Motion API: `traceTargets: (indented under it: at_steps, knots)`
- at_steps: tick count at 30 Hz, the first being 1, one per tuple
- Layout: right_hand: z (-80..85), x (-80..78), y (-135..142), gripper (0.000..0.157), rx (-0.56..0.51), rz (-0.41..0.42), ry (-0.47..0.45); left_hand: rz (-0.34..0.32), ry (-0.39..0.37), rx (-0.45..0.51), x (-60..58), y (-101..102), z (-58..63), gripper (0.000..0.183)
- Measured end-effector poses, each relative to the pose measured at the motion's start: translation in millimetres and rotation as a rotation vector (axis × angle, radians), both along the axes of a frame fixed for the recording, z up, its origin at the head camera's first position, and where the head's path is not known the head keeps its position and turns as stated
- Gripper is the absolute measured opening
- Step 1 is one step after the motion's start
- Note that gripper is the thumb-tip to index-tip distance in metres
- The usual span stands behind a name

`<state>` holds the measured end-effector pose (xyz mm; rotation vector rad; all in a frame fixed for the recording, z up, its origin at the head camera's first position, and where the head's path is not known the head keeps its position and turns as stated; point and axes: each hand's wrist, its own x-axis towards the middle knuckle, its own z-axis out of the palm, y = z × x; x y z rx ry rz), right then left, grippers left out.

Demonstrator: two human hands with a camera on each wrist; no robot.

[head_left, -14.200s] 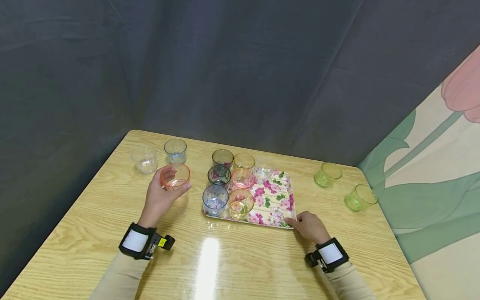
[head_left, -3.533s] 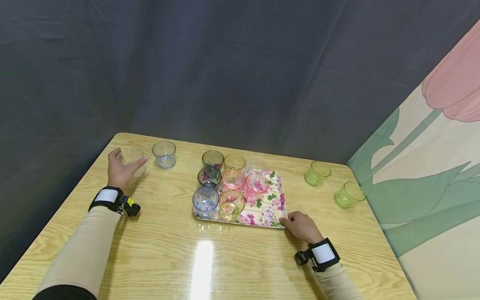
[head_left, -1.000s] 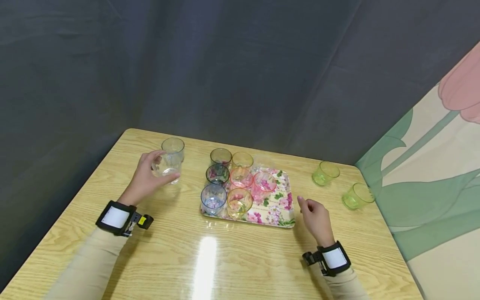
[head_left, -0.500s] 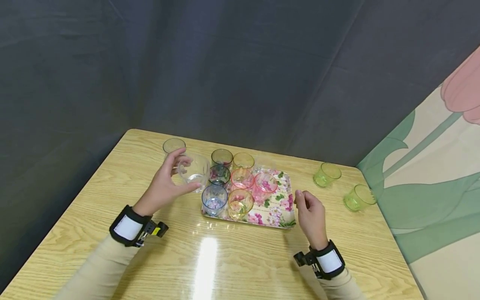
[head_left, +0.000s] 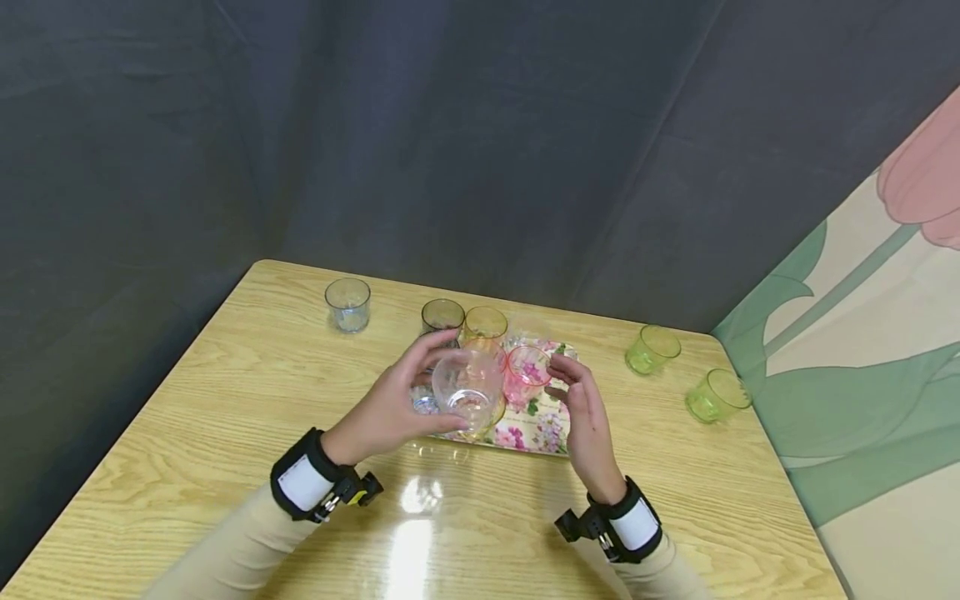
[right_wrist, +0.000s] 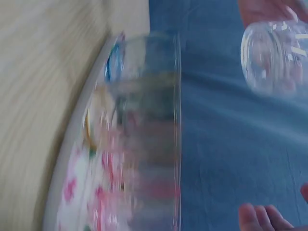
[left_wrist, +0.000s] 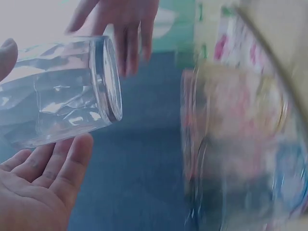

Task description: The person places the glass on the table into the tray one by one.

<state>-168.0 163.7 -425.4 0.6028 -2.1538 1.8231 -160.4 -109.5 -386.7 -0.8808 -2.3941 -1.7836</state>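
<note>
My left hand grips a clear tumbler round its side, holding it up over the tumblers on a floral tray. In the left wrist view the clear tumbler is tilted, its thick base facing my right hand. That right hand is raised over the tray's right side, fingers spread and holding nothing, near a pink tumbler. Smoky and amber tumblers stand in the tray's back row. The held tumbler and left hand partly hide others, including a blue one.
A grey-blue tumbler stands alone at the table's back left. Two green tumblers stand at the right. A faint clear tumbler shows at the tray's back. Dark cloth hangs behind the wooden table.
A pink tumbler was set on the tray. My left hand took the clear tumbler from the table's left and carried it right, over the tray. My right hand left the tray's corner, rose and opened.
</note>
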Motion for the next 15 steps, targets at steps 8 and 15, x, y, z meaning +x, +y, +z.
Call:
traceTargets:
  at_steps: [8,15]
  knots:
    - [-0.2,4.4,-25,0.074,-0.152,0.207,-0.146,-0.095,-0.072,-0.033,8.8,35,-11.7,0.098]
    - [-3.5,8.9,-30,0.081,-0.174,0.346,-0.191,-0.112,-0.087,-0.027,10.6,46,-16.1,0.100]
